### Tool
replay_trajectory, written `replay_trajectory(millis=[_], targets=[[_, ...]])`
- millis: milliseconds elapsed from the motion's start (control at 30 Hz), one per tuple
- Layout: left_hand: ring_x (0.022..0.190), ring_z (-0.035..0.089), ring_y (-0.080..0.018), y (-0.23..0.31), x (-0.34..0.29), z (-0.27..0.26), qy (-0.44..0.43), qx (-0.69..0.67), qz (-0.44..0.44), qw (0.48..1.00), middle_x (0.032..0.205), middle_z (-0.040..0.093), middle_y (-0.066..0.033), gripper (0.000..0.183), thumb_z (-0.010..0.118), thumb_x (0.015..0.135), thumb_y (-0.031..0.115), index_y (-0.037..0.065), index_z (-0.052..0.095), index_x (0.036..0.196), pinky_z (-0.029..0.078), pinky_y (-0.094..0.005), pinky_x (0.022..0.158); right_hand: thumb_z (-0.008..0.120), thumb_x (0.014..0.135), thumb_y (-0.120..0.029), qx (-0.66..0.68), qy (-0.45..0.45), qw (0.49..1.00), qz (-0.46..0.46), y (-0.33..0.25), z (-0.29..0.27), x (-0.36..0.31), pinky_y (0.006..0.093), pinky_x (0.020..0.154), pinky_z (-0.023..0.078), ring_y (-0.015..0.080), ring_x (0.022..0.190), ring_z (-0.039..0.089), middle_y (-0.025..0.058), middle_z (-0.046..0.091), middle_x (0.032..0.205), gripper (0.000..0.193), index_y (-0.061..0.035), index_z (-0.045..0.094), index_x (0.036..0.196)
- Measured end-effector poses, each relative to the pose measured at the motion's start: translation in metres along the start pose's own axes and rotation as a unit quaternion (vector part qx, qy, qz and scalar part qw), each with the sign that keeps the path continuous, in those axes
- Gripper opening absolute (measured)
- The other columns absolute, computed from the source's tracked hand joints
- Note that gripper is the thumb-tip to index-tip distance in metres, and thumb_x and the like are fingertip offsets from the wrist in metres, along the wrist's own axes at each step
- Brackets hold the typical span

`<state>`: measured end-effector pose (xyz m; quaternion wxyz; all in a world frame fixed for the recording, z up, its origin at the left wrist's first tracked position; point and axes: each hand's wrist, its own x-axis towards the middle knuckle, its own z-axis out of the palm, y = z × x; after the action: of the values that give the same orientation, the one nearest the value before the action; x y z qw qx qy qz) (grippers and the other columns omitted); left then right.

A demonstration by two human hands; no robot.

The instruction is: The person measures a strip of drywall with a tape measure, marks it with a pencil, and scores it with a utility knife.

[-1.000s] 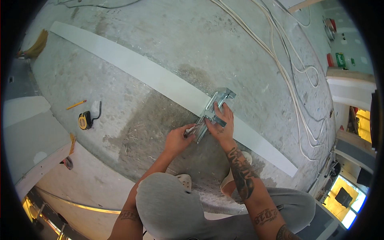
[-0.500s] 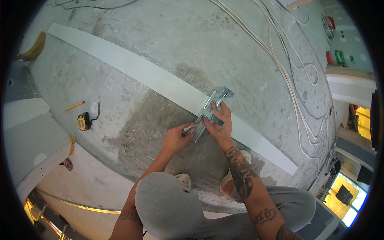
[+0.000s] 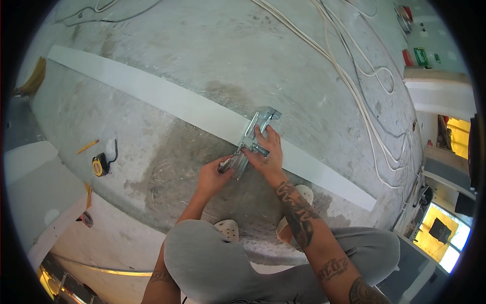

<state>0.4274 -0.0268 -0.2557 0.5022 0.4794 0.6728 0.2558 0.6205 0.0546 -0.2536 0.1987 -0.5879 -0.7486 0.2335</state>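
A short assembly of shiny galvanized metal channel pieces (image 3: 261, 115) lies across a long, pale board strip (image 3: 182, 101) on the concrete floor. At the near end of the metal, my left hand (image 3: 211, 177) pinches it between thumb and fingers. My right hand (image 3: 268, 149) grips it around the middle, with fingers over the top and the thumb on the near side. The metal's far end reaches past the strip's far edge. My hands partly hide how the pieces join.
On the floor at left are a yellow-and-black tape measure (image 3: 99, 165) and a yellow pencil (image 3: 88, 147). A straw broom (image 3: 34, 78) is at the far left. Loose pale cables (image 3: 349, 81) run along the right. My clog-covered feet (image 3: 228, 229) are close below my hands.
The whole view has shifted slightly, so the strip, metal and hands appear further left. Both hands keep their hold on the metal channel pieces, with little visible change in their grip.
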Motion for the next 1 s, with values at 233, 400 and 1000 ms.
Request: replay_trajectory(millis=[233, 400, 1000], targets=[[0.057, 0.056, -0.0126, -0.005, 0.000, -0.013, 0.013, 0.030, 0.020, 0.999, 0.069, 0.061, -0.0072, 0.049, 0.074, 0.078, 0.019, 0.005, 0.057, 0.122, 0.046, -0.0287, 0.055, 0.076, 0.068, -0.034, 0.012, -0.019, 1.000, 0.022, -0.012, -0.007, 0.003, 0.0541, 0.107, 0.029, 0.0396, 0.126, 0.039, 0.0229, 0.042, 0.133, 0.075, -0.0078, 0.051, 0.134], [0.062, 0.057, -0.0227, 0.022, 0.004, -0.043, -0.002, -0.007, -0.072, 0.997, 0.076, 0.060, -0.0120, 0.041, 0.061, 0.084, 0.014, -0.001, 0.043, 0.118, 0.048, -0.0356, 0.061, 0.076, 0.070, -0.034, -0.031, -0.024, 0.998, 0.040, -0.007, -0.024, 0.004, 0.0539, 0.109, 0.028, 0.0388, 0.126, 0.039, 0.0221, 0.041, 0.134, 0.074, -0.0071, 0.050, 0.133], [0.076, 0.059, -0.0499, 0.071, 0.066, -0.019, -0.134, 0.106, 0.017, 0.985, 0.084, 0.062, -0.0295, 0.039, 0.047, 0.090, 0.013, 0.005, 0.043, 0.127, 0.046, -0.0559, 0.066, 0.073, 0.071, -0.032, -0.029, -0.058, 0.997, 0.051, -0.013, -0.021, 0.008, 0.0546, 0.110, 0.026, 0.0397, 0.129, 0.038, 0.0242, 0.040, 0.135, 0.076, -0.0079, 0.046, 0.138]])
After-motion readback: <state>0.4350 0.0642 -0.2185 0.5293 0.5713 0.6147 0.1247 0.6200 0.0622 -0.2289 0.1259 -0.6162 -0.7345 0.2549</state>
